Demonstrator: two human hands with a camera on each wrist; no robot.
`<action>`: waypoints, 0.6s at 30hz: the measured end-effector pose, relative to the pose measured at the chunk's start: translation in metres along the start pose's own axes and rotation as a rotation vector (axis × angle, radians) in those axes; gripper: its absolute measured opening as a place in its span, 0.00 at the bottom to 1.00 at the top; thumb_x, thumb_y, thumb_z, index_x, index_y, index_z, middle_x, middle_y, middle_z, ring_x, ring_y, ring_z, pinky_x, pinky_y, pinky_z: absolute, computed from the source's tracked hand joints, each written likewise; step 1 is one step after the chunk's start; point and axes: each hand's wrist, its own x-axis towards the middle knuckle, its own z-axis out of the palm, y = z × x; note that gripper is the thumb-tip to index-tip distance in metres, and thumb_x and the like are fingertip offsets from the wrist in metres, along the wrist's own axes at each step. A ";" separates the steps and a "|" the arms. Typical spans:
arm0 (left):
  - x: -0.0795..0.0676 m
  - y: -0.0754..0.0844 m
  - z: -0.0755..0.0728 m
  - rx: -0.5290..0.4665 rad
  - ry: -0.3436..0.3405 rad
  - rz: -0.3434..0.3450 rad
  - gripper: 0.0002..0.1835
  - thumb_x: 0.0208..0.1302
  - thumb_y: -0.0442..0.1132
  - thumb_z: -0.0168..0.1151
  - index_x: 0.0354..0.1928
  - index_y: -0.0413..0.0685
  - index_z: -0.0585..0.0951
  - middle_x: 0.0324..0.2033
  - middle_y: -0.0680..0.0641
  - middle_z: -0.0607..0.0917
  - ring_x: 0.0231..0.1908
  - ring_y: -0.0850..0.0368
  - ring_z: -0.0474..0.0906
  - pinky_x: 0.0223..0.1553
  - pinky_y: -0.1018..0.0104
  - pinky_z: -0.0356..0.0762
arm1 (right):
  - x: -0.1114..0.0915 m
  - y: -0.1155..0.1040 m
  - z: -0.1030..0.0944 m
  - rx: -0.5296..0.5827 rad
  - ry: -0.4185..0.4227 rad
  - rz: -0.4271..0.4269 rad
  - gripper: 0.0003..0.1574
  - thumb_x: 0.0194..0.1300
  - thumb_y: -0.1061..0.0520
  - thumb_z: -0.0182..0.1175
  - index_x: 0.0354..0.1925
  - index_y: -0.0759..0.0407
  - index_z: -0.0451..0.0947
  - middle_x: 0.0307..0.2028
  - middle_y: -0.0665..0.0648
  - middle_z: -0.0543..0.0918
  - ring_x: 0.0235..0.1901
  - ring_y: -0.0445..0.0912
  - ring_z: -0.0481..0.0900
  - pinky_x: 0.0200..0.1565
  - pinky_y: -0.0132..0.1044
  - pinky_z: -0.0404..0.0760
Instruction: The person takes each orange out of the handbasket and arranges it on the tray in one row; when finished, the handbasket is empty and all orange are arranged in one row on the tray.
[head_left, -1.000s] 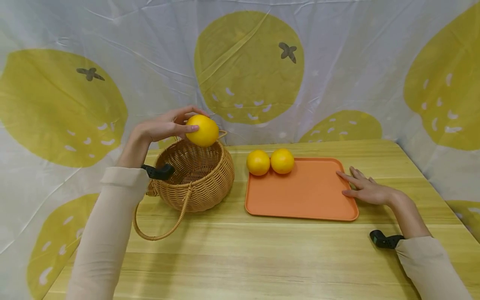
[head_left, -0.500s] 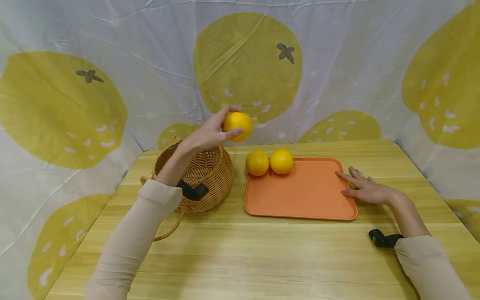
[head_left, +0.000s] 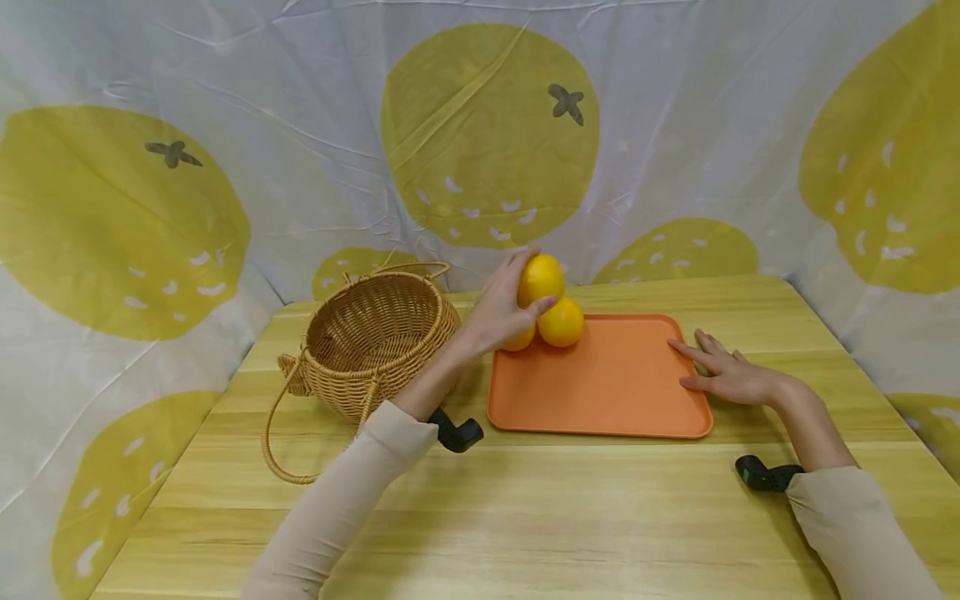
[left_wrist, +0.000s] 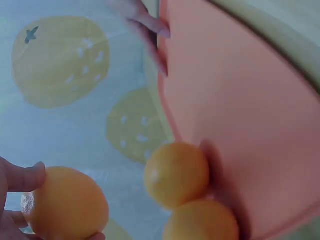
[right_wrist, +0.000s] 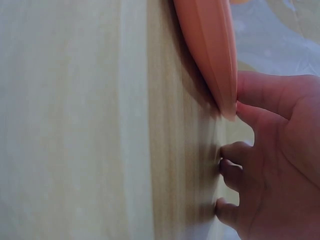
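My left hand [head_left: 500, 307] grips an orange [head_left: 543, 279] between thumb and fingers, above the back left corner of the orange tray [head_left: 615, 383]. Two more oranges sit side by side on that corner: the right one [head_left: 561, 322] shows whole, while the left one [head_left: 519, 340] is mostly covered by my hand in the head view. In the left wrist view the held orange [left_wrist: 70, 204] is apart from the pair. My right hand [head_left: 738, 379] rests at the tray's right edge, thumb and forefinger touching the rim [right_wrist: 227, 75], the other fingertips on the table.
A wicker basket [head_left: 405, 367] stands left of the tray, one handle [head_left: 272, 442] drooped on the table toward me, the other leaning at the back. The left forearm passes over its right side. A lemon-patterned cloth [head_left: 300, 150] hangs behind the wooden table [head_left: 570, 517].
My left hand has carried the orange from above the basket rightward and down to over the tray's back left corner. The right hand has stayed at the tray's edge.
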 end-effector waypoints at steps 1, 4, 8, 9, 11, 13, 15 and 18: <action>0.000 0.001 0.007 0.011 0.003 0.004 0.38 0.71 0.42 0.67 0.78 0.45 0.63 0.73 0.40 0.69 0.70 0.42 0.70 0.71 0.45 0.70 | 0.000 0.000 0.000 -0.001 0.001 0.001 0.50 0.78 0.47 0.56 0.81 0.68 0.44 0.77 0.82 0.28 0.77 0.76 0.21 0.68 0.79 0.23; 0.001 0.004 0.029 0.034 0.009 0.025 0.38 0.69 0.40 0.69 0.77 0.43 0.64 0.73 0.39 0.69 0.70 0.42 0.70 0.72 0.46 0.69 | 0.000 -0.001 0.000 -0.002 0.002 0.002 0.50 0.78 0.47 0.56 0.81 0.68 0.44 0.77 0.82 0.28 0.77 0.76 0.21 0.68 0.79 0.24; 0.003 0.010 0.060 0.111 0.002 0.029 0.39 0.69 0.40 0.70 0.78 0.45 0.64 0.75 0.38 0.66 0.74 0.41 0.66 0.72 0.46 0.70 | 0.000 0.000 0.000 -0.003 0.001 0.004 0.50 0.78 0.47 0.56 0.82 0.67 0.44 0.77 0.82 0.28 0.77 0.76 0.21 0.68 0.79 0.24; 0.003 0.012 0.067 0.138 0.000 0.026 0.40 0.69 0.40 0.70 0.78 0.46 0.64 0.76 0.38 0.65 0.74 0.41 0.65 0.73 0.46 0.69 | 0.000 0.000 0.000 -0.003 0.001 0.004 0.50 0.78 0.47 0.56 0.82 0.67 0.45 0.77 0.82 0.28 0.77 0.76 0.21 0.68 0.79 0.24; 0.005 0.014 0.080 0.186 -0.003 0.024 0.40 0.69 0.41 0.70 0.78 0.47 0.64 0.77 0.37 0.64 0.76 0.40 0.63 0.73 0.46 0.68 | 0.000 0.000 0.000 -0.003 0.001 0.005 0.50 0.78 0.47 0.56 0.82 0.67 0.45 0.77 0.82 0.28 0.77 0.76 0.21 0.68 0.79 0.24; 0.007 0.017 0.092 0.227 0.000 0.026 0.40 0.68 0.41 0.70 0.78 0.48 0.64 0.76 0.38 0.65 0.75 0.41 0.63 0.72 0.48 0.71 | 0.001 0.000 0.000 -0.002 0.000 0.008 0.50 0.78 0.46 0.57 0.82 0.67 0.45 0.77 0.82 0.28 0.77 0.76 0.21 0.68 0.79 0.24; 0.009 0.020 0.103 0.263 -0.004 0.035 0.40 0.68 0.41 0.70 0.78 0.48 0.64 0.76 0.39 0.65 0.76 0.42 0.62 0.71 0.49 0.72 | 0.001 0.001 0.000 0.000 0.000 0.011 0.50 0.78 0.46 0.57 0.82 0.67 0.45 0.77 0.82 0.28 0.77 0.76 0.21 0.68 0.78 0.24; 0.012 0.024 0.115 0.318 -0.019 0.054 0.39 0.69 0.41 0.69 0.79 0.48 0.64 0.77 0.39 0.64 0.77 0.42 0.60 0.71 0.51 0.73 | 0.001 0.000 0.000 -0.001 0.000 0.014 0.50 0.78 0.46 0.56 0.82 0.67 0.45 0.77 0.83 0.28 0.77 0.76 0.21 0.68 0.79 0.24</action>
